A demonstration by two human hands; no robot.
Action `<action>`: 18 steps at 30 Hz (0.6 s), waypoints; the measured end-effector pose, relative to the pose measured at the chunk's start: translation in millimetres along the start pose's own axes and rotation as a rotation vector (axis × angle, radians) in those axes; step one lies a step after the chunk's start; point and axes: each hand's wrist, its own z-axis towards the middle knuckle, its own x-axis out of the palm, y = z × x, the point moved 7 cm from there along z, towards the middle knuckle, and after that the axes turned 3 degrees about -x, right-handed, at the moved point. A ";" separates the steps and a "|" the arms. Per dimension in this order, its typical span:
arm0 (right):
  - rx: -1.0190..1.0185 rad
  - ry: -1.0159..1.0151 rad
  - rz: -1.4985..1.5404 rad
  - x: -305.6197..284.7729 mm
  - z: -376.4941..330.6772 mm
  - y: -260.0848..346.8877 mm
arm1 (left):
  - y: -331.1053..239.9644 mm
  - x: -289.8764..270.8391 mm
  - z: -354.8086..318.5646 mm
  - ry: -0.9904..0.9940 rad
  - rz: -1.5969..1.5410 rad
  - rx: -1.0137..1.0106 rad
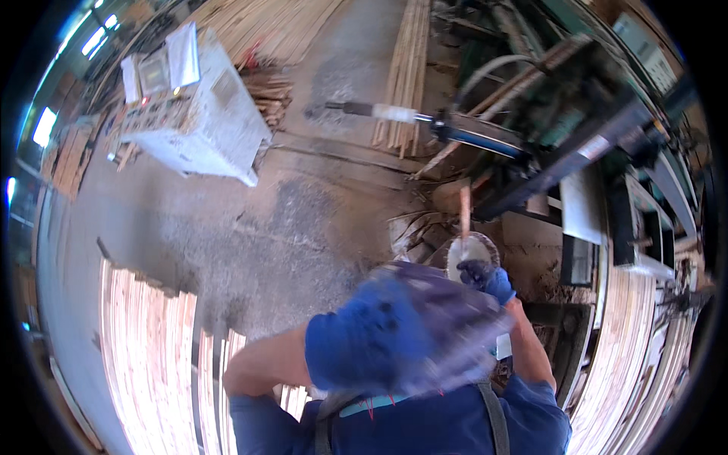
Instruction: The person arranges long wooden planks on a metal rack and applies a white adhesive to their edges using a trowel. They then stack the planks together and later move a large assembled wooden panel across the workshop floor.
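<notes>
My left hand [425, 326], in a blue glove with a dark palm, is raised close in front of my chest and fills the lower middle. Motion smears its fingers, so what it holds, if anything, does not show. Farther out to the right is my right hand [489, 280], gloved in blue and dark grey, its fingers curled in. It overlaps the near side of a pale round bucket [459, 249], and I cannot make out what those fingers hold. A wooden stick [465, 212] stands up from the bucket's far side.
At the right stands a large dark machine [561, 159] with a metal arm reaching left. A white control cabinet [205, 114] stands at the far left. Stacks of wooden strips lie at the near left [148, 341], near right [618, 341] and far middle [406, 76].
</notes>
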 end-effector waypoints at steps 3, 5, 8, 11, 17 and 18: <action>0.090 -0.138 0.088 -25.1 94.1 37.7 | 25.1 -47.0 22.6 0.051 0.095 0.102; 0.061 -0.151 0.120 -22.1 164.0 50.8 | 49.3 -85.0 30.0 0.052 0.176 0.094; -0.032 -0.243 0.105 -32.6 259.5 62.9 | 114.3 -137.9 51.1 0.074 0.211 0.108; -0.188 -0.259 0.016 -42.9 367.2 92.0 | 162.2 -197.6 70.5 0.086 0.250 0.120; -0.339 -0.179 0.010 -30.5 581.3 138.1 | 305.0 -314.7 97.1 0.099 0.267 0.138; -0.344 -0.178 -0.007 -24.0 615.1 139.4 | 330.0 -331.8 100.1 0.106 0.270 0.148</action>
